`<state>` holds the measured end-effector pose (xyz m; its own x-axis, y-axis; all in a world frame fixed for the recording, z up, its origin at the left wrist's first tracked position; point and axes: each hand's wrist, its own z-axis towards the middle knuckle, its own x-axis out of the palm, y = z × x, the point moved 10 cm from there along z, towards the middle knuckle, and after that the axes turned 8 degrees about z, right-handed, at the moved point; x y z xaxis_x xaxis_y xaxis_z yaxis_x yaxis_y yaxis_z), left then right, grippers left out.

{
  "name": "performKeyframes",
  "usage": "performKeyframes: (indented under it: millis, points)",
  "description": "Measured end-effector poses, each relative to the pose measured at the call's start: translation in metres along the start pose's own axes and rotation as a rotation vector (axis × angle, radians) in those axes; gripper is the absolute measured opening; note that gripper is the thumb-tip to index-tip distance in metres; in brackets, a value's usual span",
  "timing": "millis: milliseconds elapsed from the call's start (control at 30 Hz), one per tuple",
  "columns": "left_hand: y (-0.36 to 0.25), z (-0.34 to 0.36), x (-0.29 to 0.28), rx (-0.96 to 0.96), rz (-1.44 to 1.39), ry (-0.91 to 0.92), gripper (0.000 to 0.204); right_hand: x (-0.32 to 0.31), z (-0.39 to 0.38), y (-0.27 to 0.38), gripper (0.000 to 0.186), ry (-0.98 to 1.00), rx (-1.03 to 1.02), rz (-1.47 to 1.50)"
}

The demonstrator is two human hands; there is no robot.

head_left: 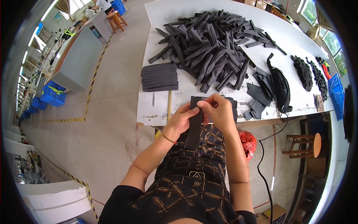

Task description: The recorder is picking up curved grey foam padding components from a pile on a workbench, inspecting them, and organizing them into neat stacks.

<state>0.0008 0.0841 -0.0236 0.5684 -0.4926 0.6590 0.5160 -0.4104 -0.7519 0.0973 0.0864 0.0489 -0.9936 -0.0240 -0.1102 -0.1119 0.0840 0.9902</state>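
Note:
Both my hands hold a flat black fabric strip (194,130) upright at the table's front edge; its lower end hangs down before my apron. My left hand (182,118) pinches it from the left side, thumb on its face. My right hand (219,111) grips its upper end between thumb and fingers. Partly behind my right hand lie more black pieces (232,106). A neat stack of dark strips (159,77) sits to the left on the white table (151,108). Beyond my hands rises a big heap of rolled or folded black fabric pieces (209,48).
On the right lie flat black pieces (257,100), a black pouch-like item (280,84) and dark bundles (302,72). A blue basket (336,95) hangs by the table's right end. Below are a red plastic bag (247,143), a wooden stool (316,145) and a black cable (264,168).

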Motion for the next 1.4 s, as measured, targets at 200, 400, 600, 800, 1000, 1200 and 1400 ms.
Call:
performKeyframes:
  millis: [200,400,600,800,1000,1200,1400]
  points:
    - [-0.014,0.001,-0.012,0.193,-0.122,-0.175,0.018,-0.014,-0.03,0.004,0.029,-0.104,-0.255,0.016]
    - [-0.015,0.006,-0.008,0.257,-0.151,-0.141,0.02,0.003,-0.042,0.004,0.011,-0.168,-0.366,-0.081]
    - [-0.036,0.002,-0.013,0.282,0.009,-0.162,0.021,-0.005,-0.043,0.008,0.007,-0.198,-0.441,-0.146]
    - [-0.043,-0.002,-0.011,0.314,0.095,-0.269,0.018,-0.012,-0.043,0.015,0.01,-0.203,-0.473,-0.172]
    - [-0.042,-0.001,-0.007,0.312,0.131,-0.289,0.016,-0.015,-0.034,0.011,0.009,-0.147,-0.418,-0.156]
    - [-0.054,-0.005,-0.015,0.392,0.087,-0.352,0.013,-0.021,-0.037,0.008,0.008,-0.107,-0.345,-0.158]
    - [-0.059,-0.01,-0.015,0.459,-0.044,-0.344,0.015,-0.024,-0.049,0.013,0.008,-0.146,-0.381,-0.176]
